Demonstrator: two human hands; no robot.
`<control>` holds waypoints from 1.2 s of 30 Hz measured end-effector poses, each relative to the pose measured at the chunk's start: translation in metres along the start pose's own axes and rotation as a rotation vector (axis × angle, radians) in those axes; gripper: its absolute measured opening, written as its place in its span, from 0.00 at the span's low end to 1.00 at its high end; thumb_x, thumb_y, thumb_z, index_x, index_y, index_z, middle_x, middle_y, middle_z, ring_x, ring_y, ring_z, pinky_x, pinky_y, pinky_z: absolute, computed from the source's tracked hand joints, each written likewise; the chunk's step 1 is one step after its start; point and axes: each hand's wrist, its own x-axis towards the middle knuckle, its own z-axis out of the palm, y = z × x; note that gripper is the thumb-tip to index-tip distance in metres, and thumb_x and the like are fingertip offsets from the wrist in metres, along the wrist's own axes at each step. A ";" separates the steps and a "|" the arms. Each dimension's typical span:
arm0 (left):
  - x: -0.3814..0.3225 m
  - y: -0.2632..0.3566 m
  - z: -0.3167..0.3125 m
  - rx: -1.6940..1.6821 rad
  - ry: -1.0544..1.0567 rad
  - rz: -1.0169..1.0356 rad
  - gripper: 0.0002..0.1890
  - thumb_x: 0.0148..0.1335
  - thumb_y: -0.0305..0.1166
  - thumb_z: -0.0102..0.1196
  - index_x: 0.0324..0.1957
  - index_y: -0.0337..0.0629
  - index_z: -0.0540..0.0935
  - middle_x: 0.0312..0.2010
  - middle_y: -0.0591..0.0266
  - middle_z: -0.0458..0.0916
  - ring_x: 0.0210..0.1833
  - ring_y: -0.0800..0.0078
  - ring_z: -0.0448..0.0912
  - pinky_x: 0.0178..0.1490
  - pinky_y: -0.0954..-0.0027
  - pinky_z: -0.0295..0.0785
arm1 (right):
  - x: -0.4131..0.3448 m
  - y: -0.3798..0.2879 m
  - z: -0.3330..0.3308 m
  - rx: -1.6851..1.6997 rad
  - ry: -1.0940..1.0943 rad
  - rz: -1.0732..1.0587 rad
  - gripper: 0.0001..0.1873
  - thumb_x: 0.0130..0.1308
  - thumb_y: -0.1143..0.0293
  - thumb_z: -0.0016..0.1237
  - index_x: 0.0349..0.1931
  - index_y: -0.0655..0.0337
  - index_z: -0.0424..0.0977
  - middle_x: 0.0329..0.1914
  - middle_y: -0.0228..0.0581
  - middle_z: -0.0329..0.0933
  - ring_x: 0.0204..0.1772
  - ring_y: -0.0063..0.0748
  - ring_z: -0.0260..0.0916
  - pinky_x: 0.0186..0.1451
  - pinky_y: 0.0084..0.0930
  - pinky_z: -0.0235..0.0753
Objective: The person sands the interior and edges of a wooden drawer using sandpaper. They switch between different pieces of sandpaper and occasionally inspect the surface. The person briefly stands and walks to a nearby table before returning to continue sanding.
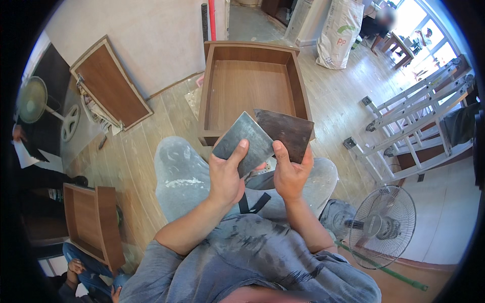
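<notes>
My left hand grips a flat grey square sheet, its thumb on top. In my right hand is a dark brown, slightly curved sheet, also pinned under the thumb. The sheets' near corners meet or overlap slightly between my hands; what they are made of I cannot tell. Both are held above my lap, partly over the near end of a wooden drawer, which lies with its open side up on the floor in front of me. My seated knees carry whitish smears.
A framed brown panel leans against the wall at left. Another drawer stands lower left, beside a seated person's legs. At right are aluminium ladders and a standing fan. A large sack stands beyond the drawer; other people are farther back.
</notes>
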 end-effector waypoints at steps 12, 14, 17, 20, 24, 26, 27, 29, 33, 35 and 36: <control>0.002 0.002 -0.005 0.066 0.015 -0.032 0.14 0.70 0.28 0.61 0.54 0.32 0.78 0.43 0.53 0.86 0.41 0.66 0.88 0.35 0.62 0.89 | 0.020 -0.019 -0.022 -0.356 -0.345 0.027 0.20 0.70 0.77 0.57 0.61 0.71 0.76 0.50 0.42 0.83 0.51 0.24 0.79 0.54 0.23 0.76; 0.002 0.003 -0.006 0.082 -0.005 -0.031 0.15 0.70 0.27 0.61 0.55 0.32 0.78 0.43 0.52 0.86 0.41 0.65 0.88 0.35 0.62 0.89 | 0.024 -0.023 -0.024 -0.418 -0.414 0.023 0.20 0.71 0.76 0.57 0.61 0.71 0.76 0.50 0.43 0.83 0.50 0.25 0.78 0.53 0.23 0.77; 0.002 0.005 -0.007 0.129 -0.034 -0.030 0.16 0.69 0.27 0.61 0.55 0.32 0.78 0.44 0.52 0.85 0.41 0.66 0.88 0.35 0.62 0.90 | 0.030 -0.032 -0.028 -0.447 -0.511 0.196 0.20 0.72 0.73 0.56 0.61 0.71 0.76 0.51 0.43 0.83 0.50 0.24 0.77 0.54 0.24 0.76; 0.005 0.009 -0.009 0.222 -0.039 -0.075 0.16 0.69 0.27 0.62 0.55 0.32 0.77 0.44 0.53 0.85 0.40 0.67 0.88 0.33 0.63 0.89 | 0.033 -0.042 -0.034 -0.449 -0.626 0.482 0.20 0.74 0.68 0.55 0.61 0.70 0.76 0.50 0.37 0.82 0.51 0.22 0.76 0.56 0.24 0.75; 0.017 0.022 -0.017 0.233 -0.129 -0.117 0.16 0.68 0.27 0.62 0.55 0.31 0.78 0.43 0.54 0.85 0.41 0.68 0.87 0.31 0.66 0.87 | 0.031 -0.040 -0.037 -0.367 -0.727 0.553 0.22 0.76 0.62 0.54 0.60 0.73 0.75 0.51 0.40 0.83 0.50 0.26 0.76 0.56 0.26 0.75; 0.020 0.029 -0.022 0.180 -0.136 -0.109 0.16 0.67 0.28 0.63 0.54 0.32 0.79 0.43 0.54 0.86 0.40 0.68 0.87 0.30 0.66 0.87 | 0.030 -0.034 -0.039 -0.318 -0.476 0.571 0.23 0.77 0.61 0.54 0.60 0.73 0.74 0.52 0.42 0.83 0.51 0.28 0.78 0.57 0.28 0.77; 0.022 0.034 -0.026 0.173 -0.080 -0.121 0.16 0.67 0.29 0.63 0.54 0.32 0.79 0.42 0.54 0.86 0.39 0.68 0.88 0.29 0.66 0.86 | 0.030 -0.029 -0.039 -0.333 -0.228 0.565 0.23 0.77 0.61 0.54 0.60 0.73 0.73 0.52 0.42 0.83 0.52 0.29 0.78 0.58 0.28 0.77; 0.023 0.040 -0.032 0.112 -0.053 -0.129 0.16 0.67 0.30 0.63 0.54 0.34 0.79 0.41 0.54 0.86 0.37 0.68 0.88 0.28 0.67 0.86 | 0.034 -0.023 -0.045 -0.123 -0.020 0.551 0.23 0.77 0.61 0.54 0.60 0.72 0.73 0.51 0.42 0.82 0.53 0.31 0.80 0.59 0.30 0.78; 0.007 0.027 -0.033 -0.054 -0.117 -0.378 0.17 0.69 0.33 0.59 0.57 0.37 0.77 0.39 0.57 0.87 0.30 0.70 0.87 0.22 0.69 0.81 | 0.039 -0.008 -0.048 0.474 -0.072 0.522 0.20 0.76 0.62 0.55 0.60 0.66 0.72 0.51 0.41 0.82 0.53 0.32 0.82 0.57 0.34 0.83; -0.002 0.014 -0.030 -0.156 -0.200 -0.475 0.18 0.71 0.34 0.58 0.59 0.38 0.77 0.40 0.58 0.88 0.30 0.71 0.87 0.20 0.70 0.79 | 0.035 0.007 -0.039 0.683 -0.024 0.503 0.21 0.75 0.63 0.56 0.61 0.65 0.71 0.51 0.40 0.82 0.51 0.32 0.83 0.55 0.34 0.84; -0.006 0.009 -0.027 -0.213 -0.237 -0.519 0.18 0.71 0.34 0.58 0.59 0.38 0.77 0.40 0.58 0.88 0.30 0.71 0.87 0.20 0.69 0.79 | 0.032 0.015 -0.035 0.716 -0.011 0.564 0.22 0.74 0.63 0.58 0.61 0.64 0.71 0.51 0.40 0.82 0.52 0.32 0.83 0.55 0.35 0.84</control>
